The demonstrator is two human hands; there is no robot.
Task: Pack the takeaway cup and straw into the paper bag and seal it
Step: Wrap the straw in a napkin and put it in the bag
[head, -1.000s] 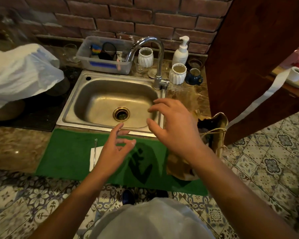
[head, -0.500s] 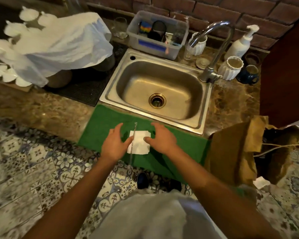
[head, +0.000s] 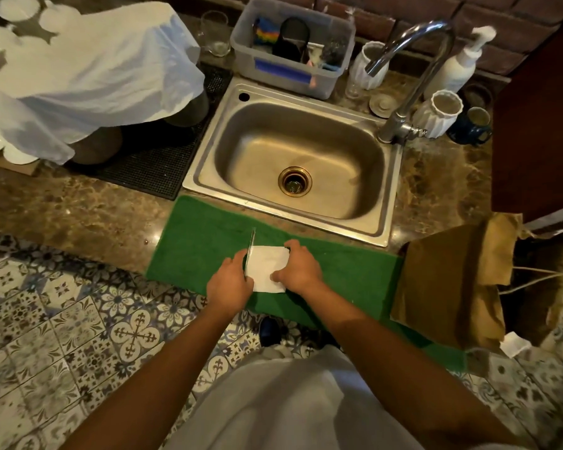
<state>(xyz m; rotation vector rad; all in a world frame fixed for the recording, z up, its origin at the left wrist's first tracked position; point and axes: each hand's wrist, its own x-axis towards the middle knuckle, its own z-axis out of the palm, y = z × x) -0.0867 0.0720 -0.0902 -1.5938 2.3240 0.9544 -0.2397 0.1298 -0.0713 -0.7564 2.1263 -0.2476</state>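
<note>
We see 2 bare forearms reaching forward from the bottom of the view, converging toward the middle. Left hand (head: 229, 280) palm down, fingers curled, knuckles up. Right hand (head: 298, 271) palm down too, fingers bent inward, thumb toward the left hand (grip itself hard to judge). The 2 hands sit close together, not touching, wrists roughly level.

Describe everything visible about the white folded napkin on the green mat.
The white folded paper napkin is a roughly square, flat sheet, lightly creased, lying on the green towel-like mat before the steel sink. A thin clear straw runs along its left edge. The left hand meets that edge and the straw; the right hand has its fingers on the right edge. It has not been lifted.
</note>
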